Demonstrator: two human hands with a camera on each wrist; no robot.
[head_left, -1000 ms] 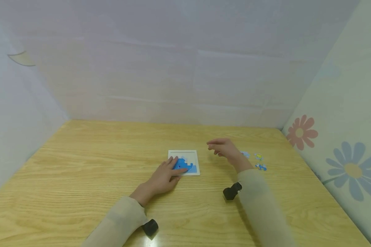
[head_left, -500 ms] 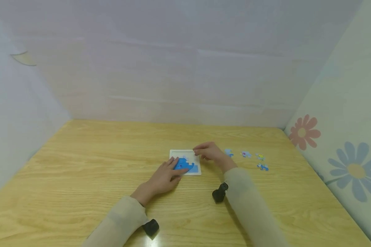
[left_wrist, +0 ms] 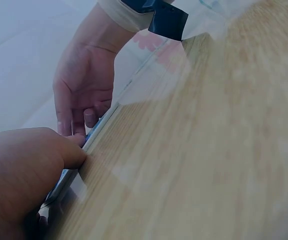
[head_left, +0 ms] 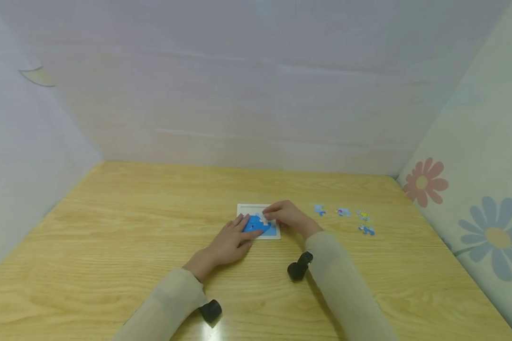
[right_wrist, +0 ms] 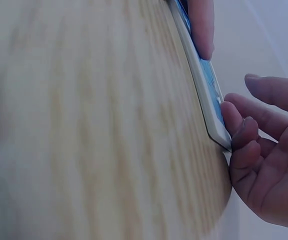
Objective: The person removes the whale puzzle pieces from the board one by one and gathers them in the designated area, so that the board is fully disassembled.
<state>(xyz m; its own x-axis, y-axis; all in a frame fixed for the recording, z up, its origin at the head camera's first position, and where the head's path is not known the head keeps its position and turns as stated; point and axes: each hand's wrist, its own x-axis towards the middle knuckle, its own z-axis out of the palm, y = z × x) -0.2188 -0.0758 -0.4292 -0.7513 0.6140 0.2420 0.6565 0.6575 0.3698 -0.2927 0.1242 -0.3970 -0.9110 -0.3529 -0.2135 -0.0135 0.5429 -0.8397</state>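
A small square jigsaw puzzle (head_left: 259, 227) in a white frame (head_left: 248, 205) lies on the table, showing a blue whale-like animal. My left hand (head_left: 229, 244) rests on its left side, fingers spread over the blue part and thumb along the near edge. My right hand (head_left: 288, 216) is bent over the right half, its thumb and fingers at a pale puzzle piece (head_left: 264, 219) beside the blue shape. The right wrist view shows the right hand's curled fingers (right_wrist: 246, 132) right at the frame's corner (right_wrist: 221, 135); the piece is mostly hidden there.
Several loose puzzle pieces lie to the right: a pale one (head_left: 319, 210), one with a pink mark (head_left: 343, 212), one with yellow (head_left: 363, 215) and a blue-and-white one (head_left: 366, 230). The wooden table (head_left: 153, 208) meets pale cloth walls behind and at the sides.
My right hand has come in from the right, over the frame's far right corner, and down onto the puzzle. My left hand stays on it. The view has shifted slightly.
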